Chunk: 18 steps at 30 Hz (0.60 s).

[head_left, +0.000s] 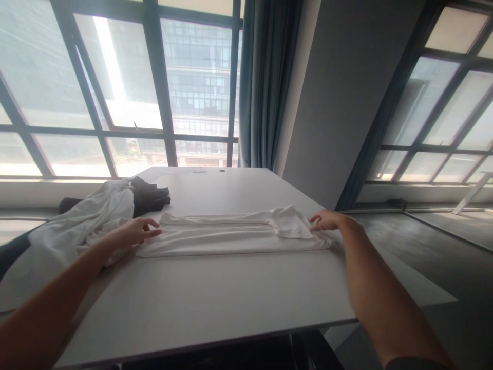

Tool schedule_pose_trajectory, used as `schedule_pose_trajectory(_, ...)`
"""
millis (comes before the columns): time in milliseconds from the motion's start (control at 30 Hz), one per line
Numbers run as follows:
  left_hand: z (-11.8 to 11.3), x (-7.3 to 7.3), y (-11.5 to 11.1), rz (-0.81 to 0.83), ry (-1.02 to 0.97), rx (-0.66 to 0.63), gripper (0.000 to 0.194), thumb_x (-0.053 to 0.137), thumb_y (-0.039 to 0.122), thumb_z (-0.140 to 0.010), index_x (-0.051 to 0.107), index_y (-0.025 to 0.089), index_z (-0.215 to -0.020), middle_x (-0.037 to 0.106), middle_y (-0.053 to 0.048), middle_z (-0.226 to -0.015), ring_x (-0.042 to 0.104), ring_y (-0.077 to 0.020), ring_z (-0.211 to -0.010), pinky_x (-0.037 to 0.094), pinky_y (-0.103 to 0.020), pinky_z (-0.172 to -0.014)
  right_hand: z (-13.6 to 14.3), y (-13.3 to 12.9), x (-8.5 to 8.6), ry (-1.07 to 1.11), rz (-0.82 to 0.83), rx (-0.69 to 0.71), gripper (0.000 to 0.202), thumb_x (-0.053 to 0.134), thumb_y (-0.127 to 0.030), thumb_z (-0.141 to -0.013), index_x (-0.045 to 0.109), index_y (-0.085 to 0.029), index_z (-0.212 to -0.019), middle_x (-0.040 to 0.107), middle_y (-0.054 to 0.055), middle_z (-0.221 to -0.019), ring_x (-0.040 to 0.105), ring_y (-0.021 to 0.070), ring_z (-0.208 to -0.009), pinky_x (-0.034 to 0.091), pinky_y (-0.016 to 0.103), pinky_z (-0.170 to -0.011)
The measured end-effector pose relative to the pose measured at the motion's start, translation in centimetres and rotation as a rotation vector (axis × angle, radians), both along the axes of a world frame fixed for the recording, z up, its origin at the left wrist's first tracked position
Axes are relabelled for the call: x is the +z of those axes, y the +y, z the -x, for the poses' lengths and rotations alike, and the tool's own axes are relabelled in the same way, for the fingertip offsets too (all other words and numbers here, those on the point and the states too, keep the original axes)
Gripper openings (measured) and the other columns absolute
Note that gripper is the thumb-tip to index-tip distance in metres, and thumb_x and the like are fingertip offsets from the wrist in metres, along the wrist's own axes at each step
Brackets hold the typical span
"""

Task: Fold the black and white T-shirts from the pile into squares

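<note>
A white T-shirt (219, 237) lies across the table, folded lengthwise into a long strip. One sleeve (291, 223) is turned back over its right end. My left hand (137, 231) is at the strip's left end, fingers reaching toward the cloth and slightly apart. At the opposite end, near the sleeve, my right hand (325, 220) has its fingers loosely bent and apart, by the edge of the shirt. I see no cloth pinched in either hand, though contact at the fingertips is hard to make out.
The white table (215, 293) carries the shirt. Beside my left forearm is a heap of white clothing (88, 210), with a dark garment (149, 198) behind it. Windows (196, 77), a blue-grey curtain (265, 82) and a grey pillar (342, 103) stand beyond.
</note>
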State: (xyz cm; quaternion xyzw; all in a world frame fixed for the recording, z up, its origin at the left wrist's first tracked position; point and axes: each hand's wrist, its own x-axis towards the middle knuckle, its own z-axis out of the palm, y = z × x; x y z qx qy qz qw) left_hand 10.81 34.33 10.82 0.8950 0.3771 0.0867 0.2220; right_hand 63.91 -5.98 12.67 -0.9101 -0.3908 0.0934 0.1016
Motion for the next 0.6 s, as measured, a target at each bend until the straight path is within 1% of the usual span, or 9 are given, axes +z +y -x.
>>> schedule_pose_trajectory(33, -0.5, -0.5, 0.1, -0.126, -0.033, -0.004, 0.079, 0.054, 0.080, -0.065, 0.071, 0.016, -0.109, 0.071, -0.011, -0.089, 0.066, -0.0261, -0.073, 0.052, -0.036, -0.072, 0.7, 1.1, -0.1, -0.005, -0.030, 0.028, 0.063, 0.079, -0.053, -0.066, 0.073, -0.019, -0.118, 0.074, 0.014, -0.111, 0.071, 0.0287, -0.095, 0.054, 0.038, -0.086)
schedule_pose_trajectory(67, -1.1, -1.0, 0.1, -0.234, -0.067, -0.024, 0.081, 0.048, 0.079, -0.071, 0.070, 0.016, -0.115, 0.071, -0.015, -0.103, 0.068, -0.0290, -0.087, 0.052, -0.038, -0.082, 1.4, 2.2, -0.3, -0.015, -0.060, 0.068, 0.072, 0.074, -0.058, -0.072, 0.065, -0.018, -0.132, 0.068, 0.016, -0.127, 0.067, 0.0303, -0.109, 0.051, 0.039, -0.095)
schedule_pose_trajectory(100, -1.7, -1.7, 0.1, -0.311, -0.090, -0.062, 0.083, 0.043, 0.078, -0.075, 0.066, 0.015, -0.123, 0.068, -0.018, -0.119, 0.066, -0.0313, -0.103, 0.050, -0.039, -0.092, 2.1, 3.3, -0.6, -0.012, -0.064, 0.121, 0.079, 0.069, -0.062, -0.076, 0.057, -0.019, -0.142, 0.059, 0.016, -0.140, 0.061, 0.0315, -0.121, 0.047, 0.039, -0.103)
schedule_pose_trajectory(167, -2.9, -2.9, 0.0, -0.357, -0.056, -0.160, 0.086, 0.036, 0.076, -0.081, 0.057, 0.014, -0.137, 0.055, -0.019, -0.144, 0.051, -0.0322, -0.131, 0.039, -0.040, -0.109, 3.3, 5.2, -1.6, 0.009, -0.001, 0.203, 0.089, 0.064, -0.068, -0.078, 0.046, -0.020, -0.150, 0.044, 0.015, -0.154, 0.047, 0.0338, -0.137, 0.038, 0.042, -0.113)
schedule_pose_trajectory(233, -3.9, -3.9, 0.0, -0.328, 0.074, -0.212, 0.086, 0.030, 0.073, -0.086, 0.048, 0.016, -0.147, 0.041, -0.015, -0.157, 0.031, -0.0308, -0.147, 0.028, -0.044, -0.117, 3.7, 6.5, -2.7, 0.027, 0.109, 0.235, 0.094, 0.063, -0.071, -0.077, 0.042, -0.021, -0.153, 0.033, 0.013, -0.160, 0.037, 0.0356, -0.144, 0.030, 0.045, -0.118)
schedule_pose_trajectory(300, -4.6, -4.2, 0.3, -0.291, 0.211, -0.208, 0.083, 0.024, 0.071, -0.090, 0.038, 0.019, -0.154, 0.029, -0.012, -0.163, 0.017, -0.0296, -0.153, 0.021, -0.049, -0.119, 3.3, 7.5, -3.6, 0.015, 0.169, 0.235, 0.095, 0.060, -0.073, -0.079, 0.038, -0.021, -0.155, 0.027, 0.013, -0.163, 0.030, 0.0358, -0.147, 0.025, 0.046, -0.121)
schedule_pose_trajectory(367, -5.3, -4.0, 0.9, -0.269, 0.293, -0.185, 0.082, 0.021, 0.069, -0.092, 0.029, 0.021, -0.158, 0.021, -0.010, -0.166, 0.010, -0.0300, -0.154, 0.017, -0.055, -0.119, 2.4, 8.4, -4.0, 0.006, 0.178, 0.233, 0.095, 0.055, -0.073, -0.082, 0.033, -0.020, -0.157, 0.024, 0.013, -0.164, 0.024, 0.0344, -0.150, 0.022, 0.045, -0.122)
schedule_pose_trajectory(467, -6.3, -3.4, 2.1, -0.253, 0.330, -0.152, 0.081, 0.021, 0.067, -0.094, 0.024, 0.020, -0.159, 0.016, -0.012, -0.166, 0.007, -0.0323, -0.154, 0.017, -0.061, -0.117, 1.1, 10.3, -4.1, -0.012, 0.180, 0.216, 0.093, 0.049, -0.072, -0.087, 0.027, -0.018, -0.159, 0.018, 0.013, -0.165, 0.018, 0.0321, -0.152, 0.019, 0.044, -0.123)
schedule_pose_trajectory(600, -7.9, -3.2, 3.6, -0.258, 0.317, -0.075, 0.078, 0.022, 0.063, -0.096, 0.026, 0.017, -0.158, 0.014, -0.015, -0.166, 0.008, -0.0351, -0.153, 0.022, -0.064, -0.114, 0.6, 13.4, -4.4, -0.083, 0.155, 0.163, 0.082, 0.037, -0.063, -0.096, 0.023, -0.013, -0.160, 0.014, 0.017, -0.166, 0.015, 0.0318, -0.152, 0.016, 0.044, -0.123)
